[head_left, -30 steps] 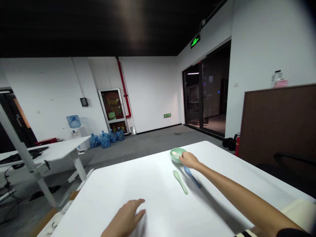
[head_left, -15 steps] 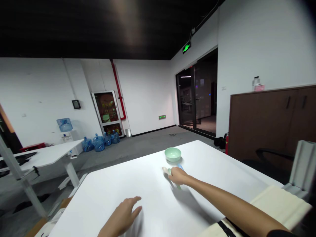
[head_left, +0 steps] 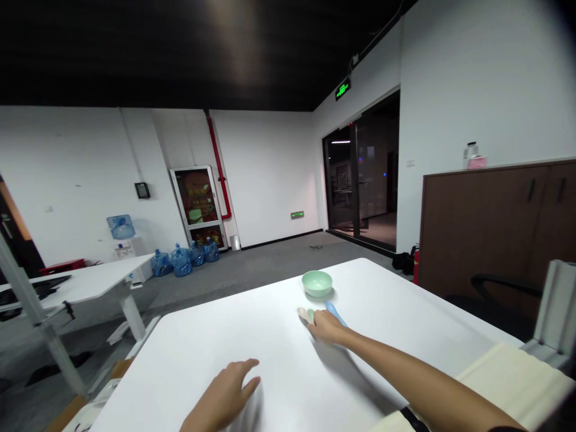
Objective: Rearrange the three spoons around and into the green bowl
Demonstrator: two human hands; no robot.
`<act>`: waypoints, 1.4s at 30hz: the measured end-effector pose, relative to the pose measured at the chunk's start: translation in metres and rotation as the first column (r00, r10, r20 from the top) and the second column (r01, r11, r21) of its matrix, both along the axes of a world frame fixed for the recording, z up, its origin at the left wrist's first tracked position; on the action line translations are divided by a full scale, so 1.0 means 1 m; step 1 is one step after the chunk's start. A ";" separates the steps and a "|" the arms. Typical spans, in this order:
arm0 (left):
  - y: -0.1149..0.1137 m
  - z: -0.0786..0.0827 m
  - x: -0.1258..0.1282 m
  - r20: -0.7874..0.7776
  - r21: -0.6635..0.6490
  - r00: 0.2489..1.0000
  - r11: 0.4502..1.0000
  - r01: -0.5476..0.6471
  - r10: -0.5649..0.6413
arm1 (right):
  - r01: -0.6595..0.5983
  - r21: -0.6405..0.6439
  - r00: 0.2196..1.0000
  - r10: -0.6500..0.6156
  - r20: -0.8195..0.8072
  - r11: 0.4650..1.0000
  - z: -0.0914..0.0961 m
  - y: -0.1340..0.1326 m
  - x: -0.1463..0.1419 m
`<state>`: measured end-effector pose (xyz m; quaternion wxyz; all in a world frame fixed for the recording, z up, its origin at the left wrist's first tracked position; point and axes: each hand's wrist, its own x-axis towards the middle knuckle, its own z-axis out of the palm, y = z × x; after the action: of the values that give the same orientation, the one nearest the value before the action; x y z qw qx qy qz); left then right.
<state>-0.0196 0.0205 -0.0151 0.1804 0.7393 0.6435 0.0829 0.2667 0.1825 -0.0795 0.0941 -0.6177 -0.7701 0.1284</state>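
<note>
My right hand (head_left: 327,328) reaches over the white table with its fingers closed on a light green spoon (head_left: 310,314); most of that spoon is hidden by the hand. Right beside it shows the rounded end of a cream spoon (head_left: 303,312), partly covered by the fingers. A blue spoon (head_left: 335,312) lies on the other side of the hand, its lower part behind the wrist. Just beyond the spoons stands a light green bowl (head_left: 317,283). Nearer to me, my left hand (head_left: 225,393) hovers over the table with thumb and fingers apart, holding nothing.
The white table (head_left: 252,333) has its far edge just behind the bowl. Cream cloth or padding (head_left: 501,375) lies at the near right, by a metal profile post (head_left: 558,306). A second table (head_left: 94,279) stands at left. A brown cabinet (head_left: 477,228) is at right.
My right hand has shifted slightly, and more of the blue spoon shows beside it. The green handle below the hand no longer shows. My left hand is nearly still; the view has moved a little.
</note>
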 end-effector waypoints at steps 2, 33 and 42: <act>0.000 0.000 0.000 -0.001 0.001 1.000 1.000 0.001 -0.001 | 0.004 -0.005 1.000 -0.004 -0.003 1.000 -0.001 0.000 0.000; 0.003 -0.004 -0.002 -0.010 -0.031 1.000 0.999 -0.015 0.014 | 0.007 -0.039 0.994 -0.003 0.109 0.999 -0.011 -0.008 -0.003; 0.003 -0.003 -0.004 -0.028 -0.041 1.000 0.999 -0.006 0.005 | 0.011 -0.018 0.997 -0.009 0.072 1.000 -0.012 -0.003 -0.001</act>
<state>-0.0231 0.0232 -0.0181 0.1863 0.7349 0.6494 0.0598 0.2655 0.1799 -0.0917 0.0615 -0.6266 -0.7687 0.1128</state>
